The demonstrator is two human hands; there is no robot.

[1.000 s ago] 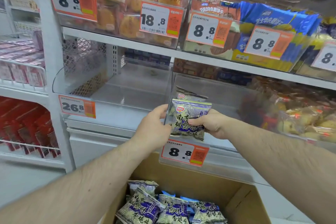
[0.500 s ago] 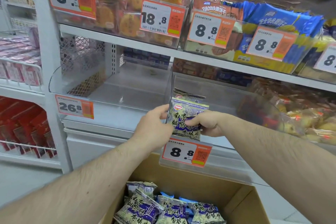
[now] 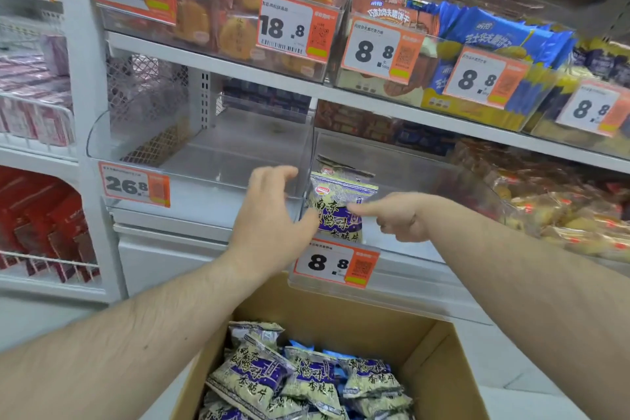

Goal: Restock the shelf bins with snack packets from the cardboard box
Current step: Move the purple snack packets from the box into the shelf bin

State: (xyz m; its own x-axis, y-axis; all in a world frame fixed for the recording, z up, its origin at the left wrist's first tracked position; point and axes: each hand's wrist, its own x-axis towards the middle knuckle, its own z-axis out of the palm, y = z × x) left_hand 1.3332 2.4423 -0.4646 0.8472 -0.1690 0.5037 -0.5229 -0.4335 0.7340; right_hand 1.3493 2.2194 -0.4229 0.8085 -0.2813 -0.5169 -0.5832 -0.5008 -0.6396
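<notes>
Snack packet stands upright at the front of the clear bin above the 8.8 price tag, second packet just behind it. Left hand beside the packet's left edge, grip wide, fingers relaxed, holding nothing. Right hand at the packet's right side, index finger laid across its face, other fingers curled; cannot tell if it pinches. Cardboard box below, packets piled inside. Neighbouring left bin holds nothing.
</notes>
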